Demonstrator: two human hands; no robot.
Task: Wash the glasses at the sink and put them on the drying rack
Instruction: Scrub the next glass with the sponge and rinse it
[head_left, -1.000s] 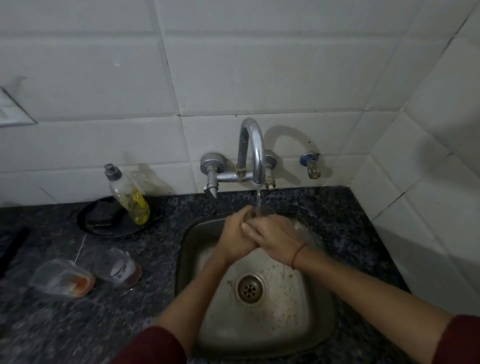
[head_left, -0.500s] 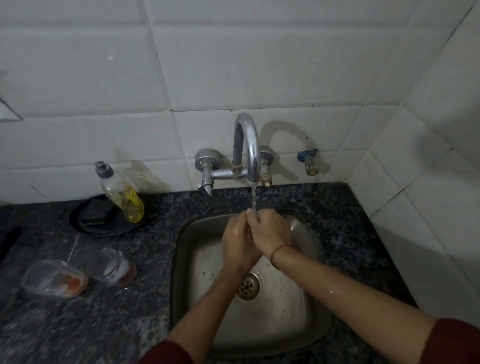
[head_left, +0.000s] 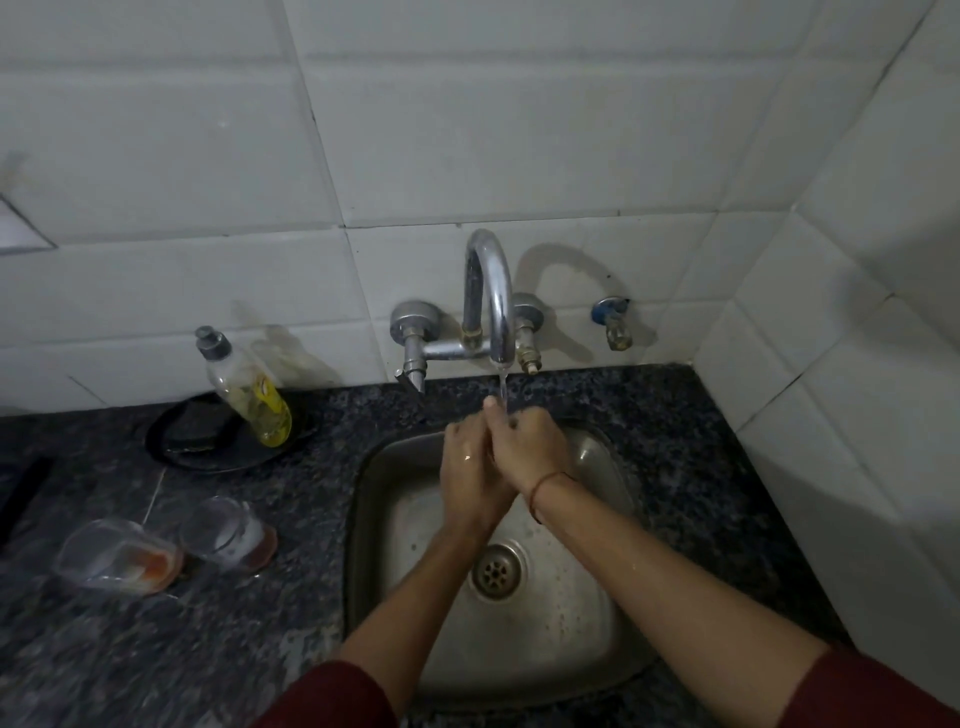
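Two clear glasses stand on the dark granite counter left of the sink: one (head_left: 119, 558) with orange residue at its bottom, the other (head_left: 228, 535) with whitish and reddish residue. My left hand (head_left: 465, 470) and my right hand (head_left: 532, 447) are pressed together over the steel sink (head_left: 358, 519), under a thin stream of water (head_left: 503, 387) from the chrome tap (head_left: 491, 291). The right hand lies partly over the left, fingers pointing up toward the spout. Neither hand holds a glass. No drying rack is in view.
A dish soap bottle (head_left: 249, 389) with yellow liquid leans on a black dish (head_left: 208, 452) behind the glasses. A small wall tap (head_left: 615, 325) sits right of the main one. White tiled walls close the back and right. A dark object (head_left: 21, 493) lies at the left edge.
My hands keep rubbing together under the water and have turned so the fingers point up at the spout. The glasses have not moved.
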